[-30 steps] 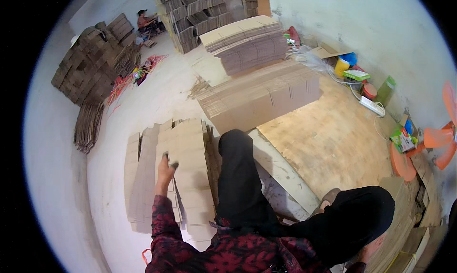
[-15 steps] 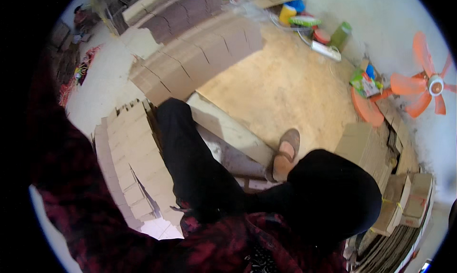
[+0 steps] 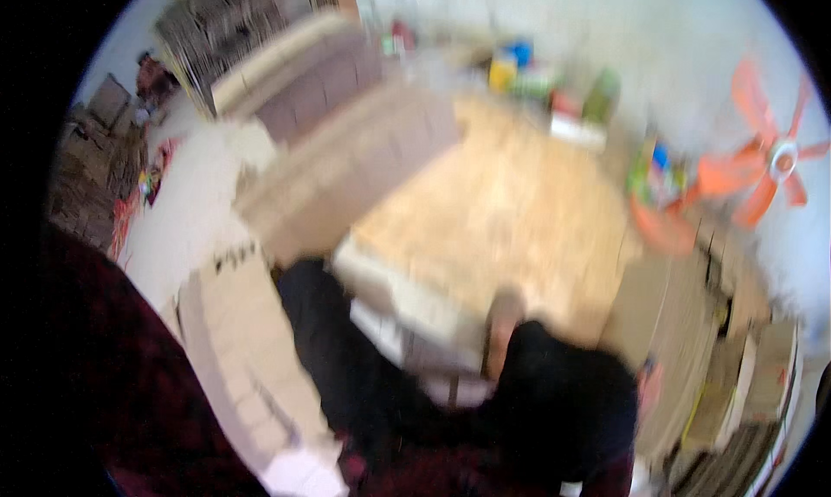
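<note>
The whole view was smeared by motion. Your left sleeve (image 3: pixel 104 367), dark red, filled the lower left of the frame, but neither hand showed, so I cannot tell the state of either grip. The flat cardboard stack (image 3: pixel 247 358) lay on the floor just right of that sleeve, beside your dark trouser leg (image 3: pixel 333 358). A wooden board (image 3: pixel 502 211) sat at centre, an orange fan (image 3: pixel 762 172) at right.

Matt cardboard stack (image 3: pixel 247 350); pale wood board (image 3: pixel 502 211); dark cloth sleeve (image 3: pixel 112 384).
</note>
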Action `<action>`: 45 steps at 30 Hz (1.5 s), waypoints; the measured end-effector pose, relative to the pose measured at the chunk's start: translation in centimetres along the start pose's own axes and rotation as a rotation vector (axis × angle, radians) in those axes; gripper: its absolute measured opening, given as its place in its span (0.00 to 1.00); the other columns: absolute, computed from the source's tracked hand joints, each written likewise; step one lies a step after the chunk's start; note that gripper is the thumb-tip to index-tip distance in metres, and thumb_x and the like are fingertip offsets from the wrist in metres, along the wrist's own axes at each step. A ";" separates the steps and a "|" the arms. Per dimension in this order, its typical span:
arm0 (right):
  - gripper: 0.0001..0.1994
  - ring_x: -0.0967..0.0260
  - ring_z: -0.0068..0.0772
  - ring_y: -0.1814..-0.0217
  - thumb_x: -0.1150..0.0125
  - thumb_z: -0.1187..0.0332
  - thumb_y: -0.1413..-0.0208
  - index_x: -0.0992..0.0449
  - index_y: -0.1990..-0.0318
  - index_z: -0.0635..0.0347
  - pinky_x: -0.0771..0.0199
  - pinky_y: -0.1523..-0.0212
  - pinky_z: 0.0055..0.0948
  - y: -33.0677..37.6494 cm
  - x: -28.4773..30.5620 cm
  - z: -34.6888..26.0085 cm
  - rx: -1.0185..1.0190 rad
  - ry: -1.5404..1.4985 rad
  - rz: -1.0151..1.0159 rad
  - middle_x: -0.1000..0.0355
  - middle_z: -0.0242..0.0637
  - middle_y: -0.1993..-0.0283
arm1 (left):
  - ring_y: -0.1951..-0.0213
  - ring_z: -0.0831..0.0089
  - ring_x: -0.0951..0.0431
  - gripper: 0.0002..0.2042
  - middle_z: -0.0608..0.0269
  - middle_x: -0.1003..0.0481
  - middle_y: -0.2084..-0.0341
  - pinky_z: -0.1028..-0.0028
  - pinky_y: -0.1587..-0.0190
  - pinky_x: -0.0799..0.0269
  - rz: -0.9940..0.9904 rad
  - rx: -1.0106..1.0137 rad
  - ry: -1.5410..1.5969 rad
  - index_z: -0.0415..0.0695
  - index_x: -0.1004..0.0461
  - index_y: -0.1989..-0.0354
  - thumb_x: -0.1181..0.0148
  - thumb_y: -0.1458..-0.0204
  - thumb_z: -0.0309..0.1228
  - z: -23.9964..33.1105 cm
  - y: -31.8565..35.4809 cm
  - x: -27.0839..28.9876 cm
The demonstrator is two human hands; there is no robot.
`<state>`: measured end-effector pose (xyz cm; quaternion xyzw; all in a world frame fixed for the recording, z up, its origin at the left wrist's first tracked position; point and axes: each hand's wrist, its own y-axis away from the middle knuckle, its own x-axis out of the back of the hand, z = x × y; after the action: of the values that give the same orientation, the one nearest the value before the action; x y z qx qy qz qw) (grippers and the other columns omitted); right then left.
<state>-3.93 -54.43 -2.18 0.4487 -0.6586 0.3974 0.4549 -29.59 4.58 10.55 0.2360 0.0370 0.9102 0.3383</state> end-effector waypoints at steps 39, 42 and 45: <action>0.19 0.31 0.42 0.72 0.46 0.61 0.42 0.28 0.51 0.67 0.30 0.71 0.38 -3.1 6.7 -2.7 -0.196 -0.238 -0.081 0.27 0.48 0.71 | 0.39 0.39 0.46 0.29 0.42 0.42 0.43 0.45 0.41 0.47 0.053 -0.993 -0.861 0.37 0.34 0.47 0.34 0.62 0.29 12.0 -41.0 -32.1; 0.16 0.30 0.38 0.64 0.46 0.65 0.44 0.28 0.51 0.66 0.28 0.63 0.34 -4.2 6.1 -5.3 -0.249 -0.775 0.127 0.28 0.45 0.62 | 0.44 0.42 0.40 0.20 0.45 0.36 0.49 0.51 0.46 0.41 0.085 -0.966 -0.979 0.39 0.31 0.59 0.36 0.64 0.27 12.2 -44.1 -30.9; 0.17 0.31 0.33 0.59 0.45 0.65 0.44 0.30 0.51 0.67 0.29 0.58 0.31 -5.7 7.4 -9.1 -0.055 -0.582 -0.079 0.29 0.42 0.61 | 0.52 0.47 0.31 0.10 0.48 0.29 0.60 0.56 0.54 0.34 0.041 -0.896 -0.880 0.40 0.30 0.73 0.38 0.65 0.26 14.9 -45.0 -30.6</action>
<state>2.34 -49.26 8.03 0.5566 -0.7540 0.2158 0.2741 24.32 18.37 1.13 0.4245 -0.4953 0.6612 0.3706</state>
